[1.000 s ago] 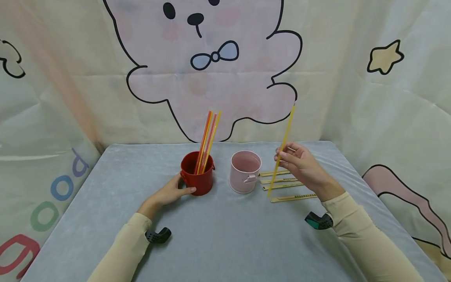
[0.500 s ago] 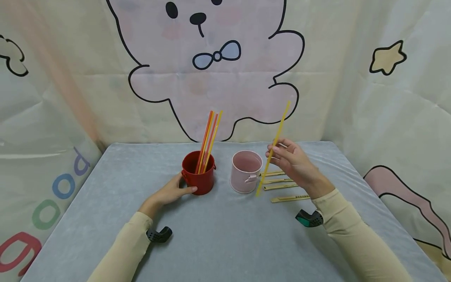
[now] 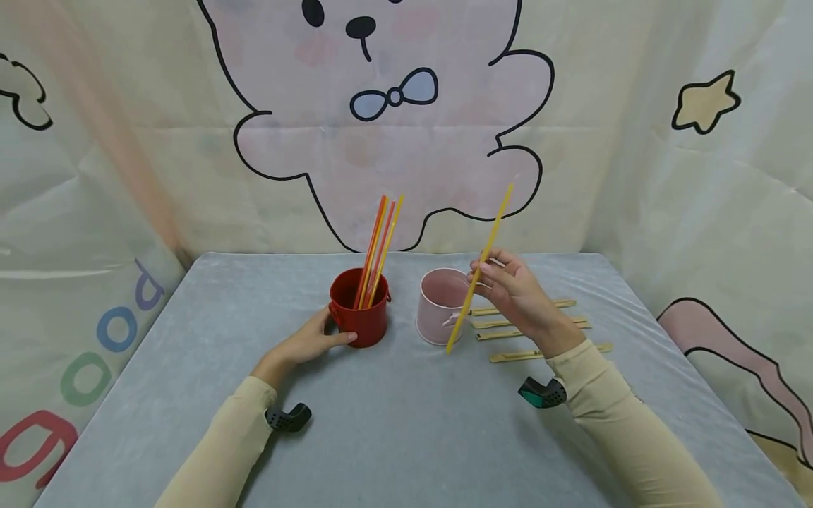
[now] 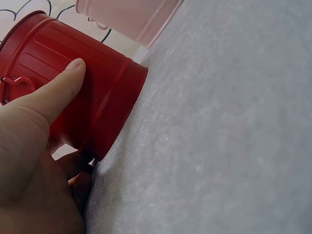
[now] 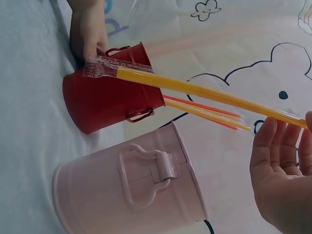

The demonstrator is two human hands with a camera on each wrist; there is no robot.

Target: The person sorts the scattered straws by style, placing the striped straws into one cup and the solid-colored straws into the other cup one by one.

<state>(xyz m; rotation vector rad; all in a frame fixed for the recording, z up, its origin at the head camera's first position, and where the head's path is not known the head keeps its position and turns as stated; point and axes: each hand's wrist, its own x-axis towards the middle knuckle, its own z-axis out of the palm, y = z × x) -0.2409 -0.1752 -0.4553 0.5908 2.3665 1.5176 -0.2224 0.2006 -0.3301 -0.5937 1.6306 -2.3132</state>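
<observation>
Currently: right grip, fingers pinched on one wrapped yellow straw, raised aslant near the pink bucket; left grip, thumb and fingers curled round the red bucket, which stands on the worktop containing orange and yellow straws.

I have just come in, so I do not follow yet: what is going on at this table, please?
A person's left hand holds the red bucket, which stands on the table with orange and yellow straws in it. The right hand holds a wrapped yellow straw, tilted, near the pink bucket. Four thin yellowish packets lie to the right of that bucket.
</observation>
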